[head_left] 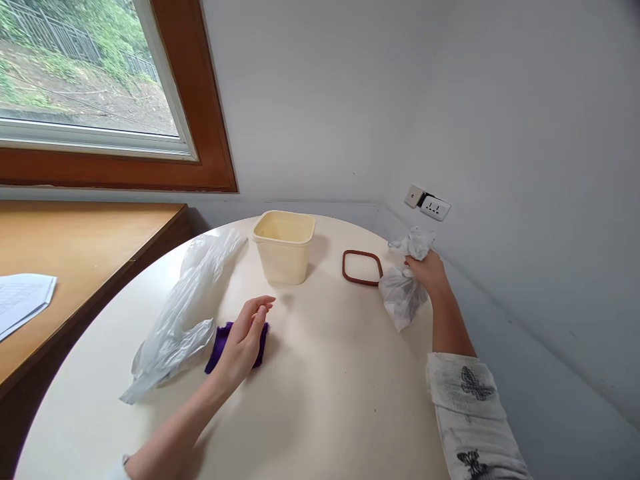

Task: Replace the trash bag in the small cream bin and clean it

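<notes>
Right hand [425,270] clamped round the neck of the white plastic bag [403,297], bench [330,400] right side, long axis near upright | brown frame [361,283] just left | left hand [245,339] farther off, half-curled, empty, over purple cloth [218,348]

Left hand [244,339] unclenched, fingers [249,308] loosely bent, forearm [193,420] slanting in from lower left. Right hand [431,272] closed in a grip, set farther forward, its arm [451,327] extended.
</notes>
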Available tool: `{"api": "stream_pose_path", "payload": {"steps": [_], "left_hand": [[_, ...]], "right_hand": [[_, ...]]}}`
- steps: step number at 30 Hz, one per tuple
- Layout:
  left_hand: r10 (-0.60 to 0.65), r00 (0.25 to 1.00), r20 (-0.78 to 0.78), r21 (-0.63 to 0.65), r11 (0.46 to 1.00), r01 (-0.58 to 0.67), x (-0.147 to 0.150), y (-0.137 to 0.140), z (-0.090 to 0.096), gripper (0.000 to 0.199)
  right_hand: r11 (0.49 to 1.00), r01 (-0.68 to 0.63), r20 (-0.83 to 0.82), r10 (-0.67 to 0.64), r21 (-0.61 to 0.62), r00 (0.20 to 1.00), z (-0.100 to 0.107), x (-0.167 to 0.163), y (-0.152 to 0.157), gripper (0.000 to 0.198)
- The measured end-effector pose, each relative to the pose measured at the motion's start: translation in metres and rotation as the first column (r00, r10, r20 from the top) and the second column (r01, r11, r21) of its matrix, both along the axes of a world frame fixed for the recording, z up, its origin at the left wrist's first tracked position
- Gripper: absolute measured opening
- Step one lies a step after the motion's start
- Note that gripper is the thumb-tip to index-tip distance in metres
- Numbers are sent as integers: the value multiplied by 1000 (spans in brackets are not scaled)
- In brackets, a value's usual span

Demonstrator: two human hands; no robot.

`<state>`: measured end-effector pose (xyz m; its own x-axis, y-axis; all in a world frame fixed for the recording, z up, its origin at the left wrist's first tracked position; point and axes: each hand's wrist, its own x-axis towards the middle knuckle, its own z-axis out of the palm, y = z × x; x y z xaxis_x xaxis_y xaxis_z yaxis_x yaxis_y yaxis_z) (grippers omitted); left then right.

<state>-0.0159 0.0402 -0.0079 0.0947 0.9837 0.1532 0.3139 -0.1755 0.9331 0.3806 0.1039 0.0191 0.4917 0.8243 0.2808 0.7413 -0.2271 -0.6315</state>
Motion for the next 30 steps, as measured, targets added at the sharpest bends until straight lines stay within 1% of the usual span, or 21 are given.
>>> {"api": "stream_pose_path", "payload": {"steps": [3,7,11,14,16,18,20,23,30], "left_hand": [[-1,1000,-1,-4,1000,1,1,0,0,38],[-7,1000,3,-12,1000,7,1,-1,0,38],[-9,1000,-5,-14,1000,9,1,-1,0,39],[-7,1000,-14,-14,1000,7,2,0,-1,39],[-4,1000,-20,-9,1000,4,3,0,-1,39],[-1,1000,-22,-1,1000,1,3,1,-1,39],[1,1000,-23,2,1000,-1,3,0,0,39],[-2,1000,-21,-5,1000,2,2,0,-1,39],[-19,1000,4,-40,999,19,2,-1,-2,35]], "right_hand": [[996,31,7,-31,-82,999,-6,-2,2,33],[993,15,12,-14,-118,1000,-2,-5,-1,36],[997,50,-15,-51,-56,999,13,-8,-6,49],[996,82,-34,-83,-28,996,27,-13,-11,55],[998,64,-29,-64,-6,998,35,-18,-15,62],[1000,18,-33,-18,25,999,43,-22,-20,68],[998,-31,-38,33,56,999,49,-27,-25,70],[989,-72,-25,76,130,997,57,-35,-31,65],[948,-91,17,90,306,996,69,-47,-37,39]]}}
